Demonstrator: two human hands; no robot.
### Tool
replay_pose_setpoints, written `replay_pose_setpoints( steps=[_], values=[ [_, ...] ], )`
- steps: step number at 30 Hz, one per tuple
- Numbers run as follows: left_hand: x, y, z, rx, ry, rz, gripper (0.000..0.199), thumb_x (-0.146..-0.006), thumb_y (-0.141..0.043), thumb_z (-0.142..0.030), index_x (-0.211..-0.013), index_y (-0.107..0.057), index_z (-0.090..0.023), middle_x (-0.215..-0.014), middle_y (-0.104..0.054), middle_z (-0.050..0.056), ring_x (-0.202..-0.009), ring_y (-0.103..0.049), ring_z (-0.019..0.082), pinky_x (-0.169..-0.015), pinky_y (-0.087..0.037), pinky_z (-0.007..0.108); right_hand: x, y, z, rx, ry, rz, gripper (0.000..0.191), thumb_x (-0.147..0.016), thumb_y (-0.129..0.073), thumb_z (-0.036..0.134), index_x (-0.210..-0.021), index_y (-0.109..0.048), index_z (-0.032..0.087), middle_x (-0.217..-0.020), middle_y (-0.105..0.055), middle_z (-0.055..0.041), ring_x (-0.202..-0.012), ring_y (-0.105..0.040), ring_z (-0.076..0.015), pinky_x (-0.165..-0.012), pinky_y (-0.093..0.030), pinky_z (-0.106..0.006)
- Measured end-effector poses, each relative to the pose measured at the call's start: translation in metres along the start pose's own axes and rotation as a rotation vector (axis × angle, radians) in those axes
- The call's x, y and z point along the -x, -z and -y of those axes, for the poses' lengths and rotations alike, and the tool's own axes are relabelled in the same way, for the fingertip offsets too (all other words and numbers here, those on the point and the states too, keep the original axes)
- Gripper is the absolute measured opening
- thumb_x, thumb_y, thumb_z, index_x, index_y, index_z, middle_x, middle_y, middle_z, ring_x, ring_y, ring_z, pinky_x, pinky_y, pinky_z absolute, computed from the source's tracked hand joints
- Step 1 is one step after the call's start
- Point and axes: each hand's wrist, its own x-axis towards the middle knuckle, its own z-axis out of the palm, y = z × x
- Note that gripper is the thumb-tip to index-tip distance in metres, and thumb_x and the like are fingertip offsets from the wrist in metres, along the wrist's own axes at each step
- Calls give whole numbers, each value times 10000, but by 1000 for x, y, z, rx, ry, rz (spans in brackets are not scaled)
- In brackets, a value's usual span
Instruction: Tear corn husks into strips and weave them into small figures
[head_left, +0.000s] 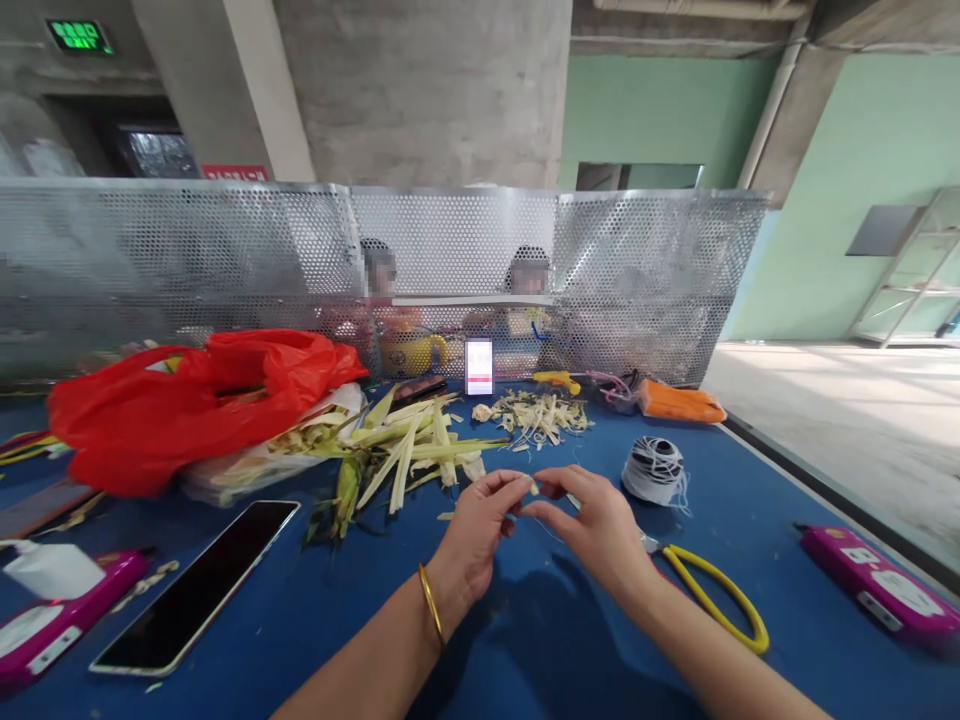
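Note:
In the head view, my left hand (484, 520), a gold bangle on its wrist, is closed in a pinch on a small pale piece, apparently corn husk (534, 489). My right hand (592, 515) meets it from the other side. Its forefinger tip is at the piece, while its thumb stays apart below, leaving a gap. A fine thread shows faintly under the fingers. Yellow-handled scissors (716, 600) lie beside my right wrist, their blades partly hidden behind the hand. Beyond it stands a spool of whitish thread (654, 470).
Corn husks (409, 440) and a heap of cut strips (544, 415) lie ahead, near a lit screen (479, 366). A red plastic bag (202, 400), a phone (202, 590) and purple devices (877, 580) flank my arms. Two people sit behind the perforated metal panel (450, 215).

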Motion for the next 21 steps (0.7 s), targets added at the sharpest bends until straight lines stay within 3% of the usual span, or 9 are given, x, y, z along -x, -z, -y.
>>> replay_pose_setpoints(
  steps=[4, 10, 14, 21],
  values=[
    [-1, 0, -1, 82, 17, -59, 186, -584, -712, -280, -702, -622, -167, -637, -520, -33, -574, -414, 79, -495, -272, 195, -13, -17, -1, -168, -66, -3, 163, -828, -576, 320, -804, -703, 221, -795, -705, -25, -746, -625, -176, -673, -448, -258],
    [-3, 1, 0, -21, 26, -105, 91, -596, -638, -235, -642, -616, -159, -625, -553, -13, -583, -441, 93, -485, -282, 202, -12, -24, -6, -322, -150, 6, 162, -803, -596, 308, -798, -720, 204, -759, -717, -16, -707, -626, -172, -648, -450, -243],
    [-3, 0, -3, -154, -39, -176, 77, -593, -648, -220, -604, -620, -149, -552, -519, -23, -543, -423, 88, -482, -283, 209, -9, -28, -9, -426, -223, 4, 180, -785, -613, 331, -773, -717, 185, -735, -708, -25, -692, -611, -174, -636, -450, -253],
    [-6, 3, -2, -107, -30, -171, 111, -580, -674, -229, -598, -592, -156, -513, -495, -40, -496, -410, 73, -480, -287, 209, -9, -32, -4, -708, -324, -6, 192, -743, -661, 351, -750, -691, 162, -639, -668, -12, -621, -619, -156, -610, -470, -257]
  ],
)
